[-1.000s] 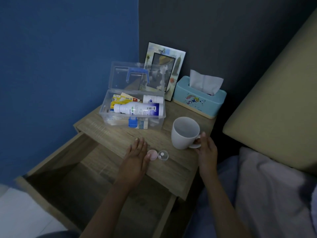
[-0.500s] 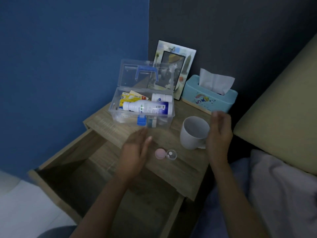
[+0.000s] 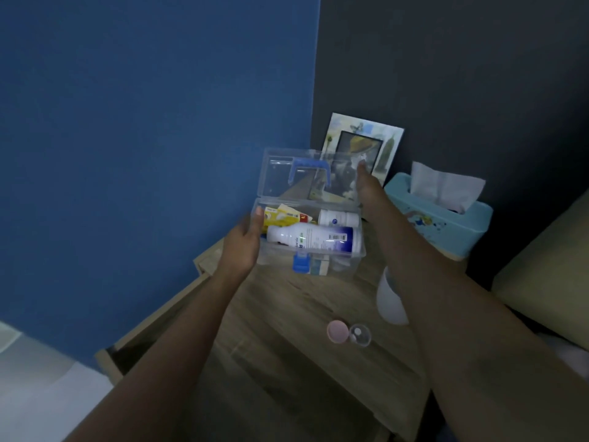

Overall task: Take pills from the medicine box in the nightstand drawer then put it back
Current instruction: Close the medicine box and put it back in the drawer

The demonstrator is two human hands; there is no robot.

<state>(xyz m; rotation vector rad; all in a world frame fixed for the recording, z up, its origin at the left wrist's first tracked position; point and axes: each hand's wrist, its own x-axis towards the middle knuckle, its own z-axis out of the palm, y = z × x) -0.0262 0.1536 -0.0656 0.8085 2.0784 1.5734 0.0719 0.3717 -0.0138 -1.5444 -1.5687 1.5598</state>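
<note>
The clear plastic medicine box (image 3: 338, 270) stands on the wooden nightstand (image 3: 287, 317) with its blue-handled lid (image 3: 277, 177) raised upright. Inside lie a white bottle (image 3: 312, 239), a smaller white bottle (image 3: 338, 217) and yellow packets (image 3: 282, 216). My left hand (image 3: 242, 247) grips the box's left end, thumb over the rim. My right hand (image 3: 369, 189) stretches along the lid's right edge, fingers straight and touching it. A small pink cap (image 3: 337, 331) and a clear round cup (image 3: 360, 334) with a white pill lie near the front.
A white mug (image 3: 389, 301) stands partly behind my right forearm. A blue tissue box (image 3: 446, 224) and a picture frame (image 3: 382, 138) sit at the back by the dark wall. The drawer (image 3: 134, 349) below is pulled out. A beige cushion (image 3: 548, 275) lies to the right.
Both hands rose from the front of the nightstand to the medicine box. The left hand took hold of its left end; the right left the mug and reached the lid.
</note>
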